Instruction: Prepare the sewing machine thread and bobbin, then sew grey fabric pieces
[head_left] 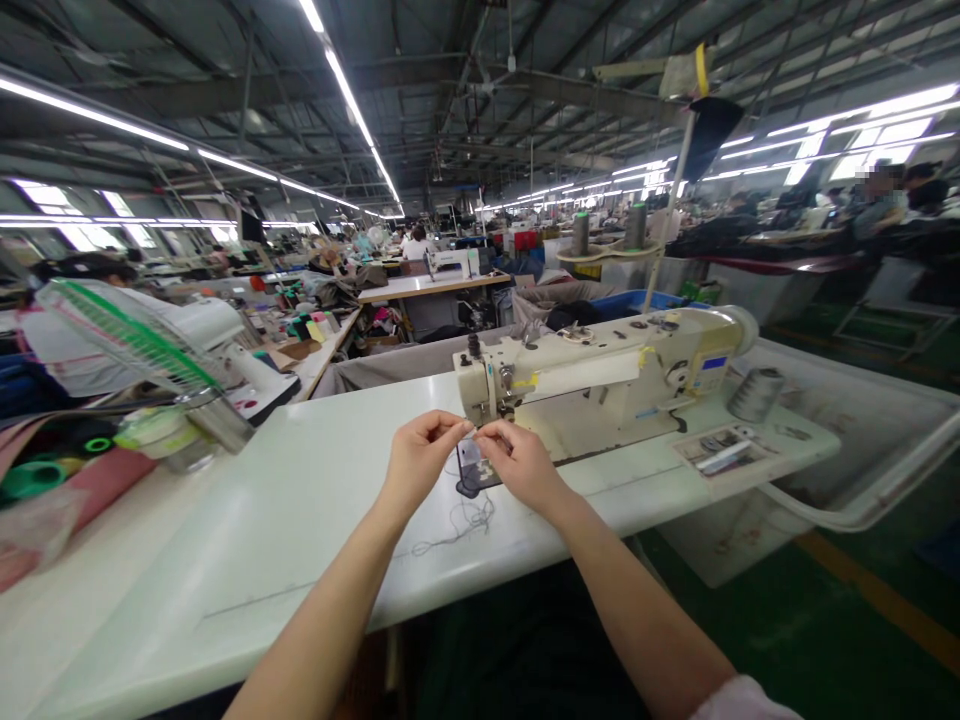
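Note:
My left hand [422, 452] and my right hand [523, 462] meet fingertip to fingertip in front of the sewing machine's needle end. Both pinch, thumb against forefinger, on a fine thread that barely shows between them. Below the hands, a loose tangle of grey thread [471, 517] lies on the pale table top [300, 510]. The cream sewing machine [585, 370] stands right behind my hands, its head at the left end. Part of its needle area and the dark plate [469, 487] are hidden by my fingers.
A grey thread cone [757, 394] and a small tray of tools [724, 450] sit at the table's right. A white bin [885, 440] stands beyond that edge. On the left are a fan [135, 335] and thread spools [34, 478]. A thread stand [667, 240] rises behind the machine.

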